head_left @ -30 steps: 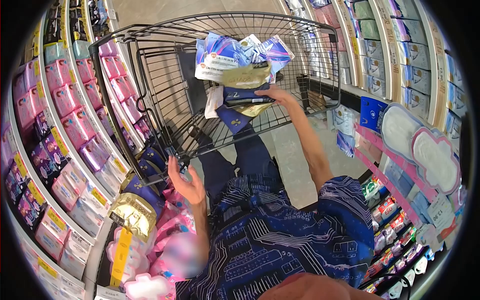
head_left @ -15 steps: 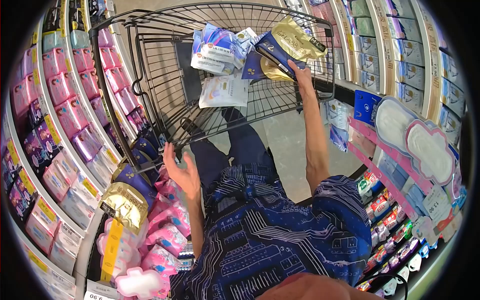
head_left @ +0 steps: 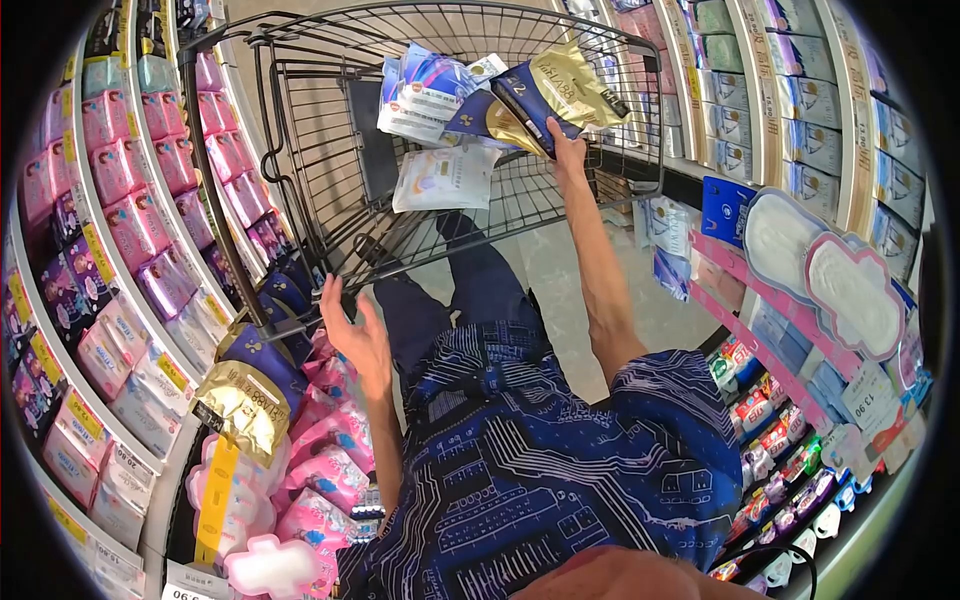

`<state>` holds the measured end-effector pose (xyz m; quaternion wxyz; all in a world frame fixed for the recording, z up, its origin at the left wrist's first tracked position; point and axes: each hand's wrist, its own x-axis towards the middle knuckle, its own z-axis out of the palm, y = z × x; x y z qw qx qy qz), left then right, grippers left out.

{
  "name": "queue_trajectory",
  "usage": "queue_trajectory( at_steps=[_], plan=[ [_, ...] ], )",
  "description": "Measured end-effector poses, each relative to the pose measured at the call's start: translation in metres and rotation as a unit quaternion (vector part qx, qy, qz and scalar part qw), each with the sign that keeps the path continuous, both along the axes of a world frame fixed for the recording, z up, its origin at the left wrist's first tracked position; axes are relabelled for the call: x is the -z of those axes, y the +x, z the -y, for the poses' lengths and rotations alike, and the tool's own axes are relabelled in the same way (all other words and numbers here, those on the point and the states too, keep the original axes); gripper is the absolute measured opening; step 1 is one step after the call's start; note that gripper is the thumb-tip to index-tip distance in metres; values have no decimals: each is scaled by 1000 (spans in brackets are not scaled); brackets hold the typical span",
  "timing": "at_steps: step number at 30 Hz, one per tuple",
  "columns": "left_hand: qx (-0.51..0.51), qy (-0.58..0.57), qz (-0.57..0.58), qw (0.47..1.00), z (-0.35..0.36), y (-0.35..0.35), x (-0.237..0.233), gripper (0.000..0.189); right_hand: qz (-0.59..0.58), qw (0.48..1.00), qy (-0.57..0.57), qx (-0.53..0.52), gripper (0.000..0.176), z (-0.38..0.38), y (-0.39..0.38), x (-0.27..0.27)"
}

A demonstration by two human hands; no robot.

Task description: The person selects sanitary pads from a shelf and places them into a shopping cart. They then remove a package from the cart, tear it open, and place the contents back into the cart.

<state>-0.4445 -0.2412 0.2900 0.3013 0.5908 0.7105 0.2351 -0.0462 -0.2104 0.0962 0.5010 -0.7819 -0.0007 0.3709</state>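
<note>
In the head view my right hand (head_left: 568, 150) grips the lower edge of a navy and gold package (head_left: 570, 92) inside a black wire shopping cart (head_left: 372, 140). Beneath it, partly covered, lies a second navy and gold package (head_left: 474, 122). Blue-and-white packs (head_left: 425, 95) sit to its left, and a white pack (head_left: 446, 180) rests nearer to me on the cart's floor. My left hand (head_left: 357, 335) is raised by the cart's near left corner, fingers spread and holding nothing.
Shelves of pink packs (head_left: 130, 170) line the left side. Close by on the left hang a gold and navy package (head_left: 243, 400) and several pink bags (head_left: 325, 475). At right are shelves of light blue packs (head_left: 812, 100) and a pad display (head_left: 855, 295).
My right hand has shifted left in the cart with the navy and gold package, which now covers more of the one beneath. My left hand has risen slightly, its fingers still spread.
</note>
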Motion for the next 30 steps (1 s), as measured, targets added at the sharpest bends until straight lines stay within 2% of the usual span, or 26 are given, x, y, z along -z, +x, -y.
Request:
queue_trajectory(
  at_steps=[2,3,6,7,10,11,18,19,22,23,26,28,30],
  plan=[
    [5,1,-4,1000,-1,0,1,35,-84,996,-11,28,53,-3,-9,-8],
    [11,-1,-7,1000,-1,-1,2,35,-123,991,-58,-10,55,6,3,14],
    [8,-2,-5,1000,0,-2,2,35,-103,992,-45,-49,51,17,-1,36],
    [3,-2,-3,1000,1,-3,2,36,-133,983,-103,-77,51,17,3,34],
    [5,2,-2,1000,3,-5,5,35,-112,984,-104,-89,50,25,4,56],
    [3,3,1,1000,5,-6,6,35,-119,987,-83,-64,51,28,3,62],
    [2,5,-5,1000,12,-10,8,35,-18,979,-161,-127,55,40,3,78],
    [0,6,-3,1000,13,-11,7,35,5,982,-153,-115,49,41,0,77],
    [15,20,-17,1000,14,-13,4,36,44,961,-212,-173,56,38,8,65],
    [19,25,-9,999,16,-15,4,36,129,947,-247,-162,45,41,12,77],
    [22,28,1,999,17,-22,-4,37,229,899,-296,-228,51,44,22,64],
    [15,39,5,999,18,-32,-9,38,186,928,-264,-187,42,45,24,58],
    [3,52,6,999,21,-45,-9,39,71,981,-159,-80,35,41,13,38]
  ],
)
